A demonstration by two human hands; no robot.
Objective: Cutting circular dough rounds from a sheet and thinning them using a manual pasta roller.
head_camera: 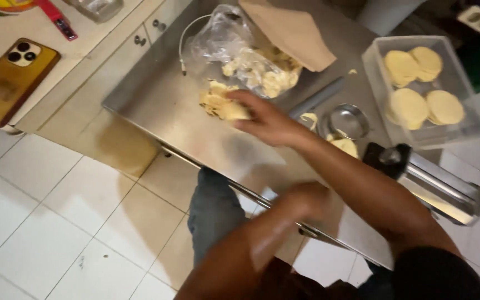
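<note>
Nearby, clear tub (379, 72) holding dough discs (424, 89), right hand (268, 119) spread on dough scraps (220, 103).

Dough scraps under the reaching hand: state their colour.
Pale yellow. The dough scraps lie on the steel table, seen in the head view.

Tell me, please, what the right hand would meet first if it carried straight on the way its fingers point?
The right hand points left across the steel table, and its fingertips already seem to reach the pile of pale dough scraps. That would likely come first; depth is unclear.
</note>
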